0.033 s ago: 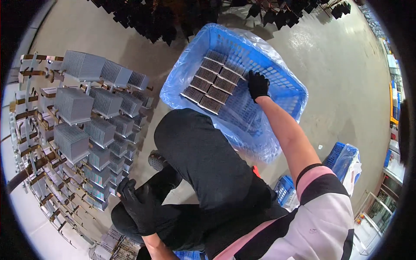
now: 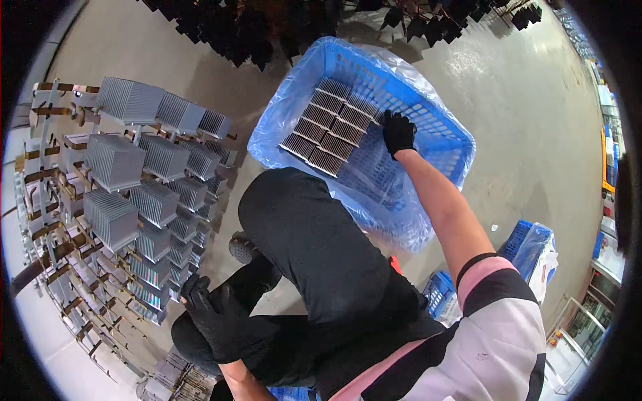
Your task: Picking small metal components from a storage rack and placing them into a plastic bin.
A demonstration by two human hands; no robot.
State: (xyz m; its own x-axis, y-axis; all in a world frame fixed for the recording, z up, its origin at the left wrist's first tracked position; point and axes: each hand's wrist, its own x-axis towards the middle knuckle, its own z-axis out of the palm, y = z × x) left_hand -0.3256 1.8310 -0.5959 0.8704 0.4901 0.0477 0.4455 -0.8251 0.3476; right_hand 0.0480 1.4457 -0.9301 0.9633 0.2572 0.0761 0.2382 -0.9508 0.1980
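Observation:
My right hand [image 2: 399, 132], in a black glove, is inside a blue plastic crate [image 2: 447, 123] lined with clear film. Its fingers are curled, and their tips, partly hidden, meet the right end of a finned metal heat sink [image 2: 363, 109]. More heat sinks [image 2: 313, 129] stand packed side by side in two columns in the crate's left half. My left hand [image 2: 212, 317], also gloved in black, rests by my bent leg with fingers loosely apart and nothing visible in it. Beside it stands a rack [image 2: 45, 160] carrying several grey finned heat sinks [image 2: 114, 162].
Dark parts [image 2: 247, 33] hang along the far edge, above the crate. To the right, more blue crates [image 2: 518, 239] stand on the grey floor [image 2: 515, 160], one draped with film. My knee [image 2: 281, 200] is close to the crate's near wall.

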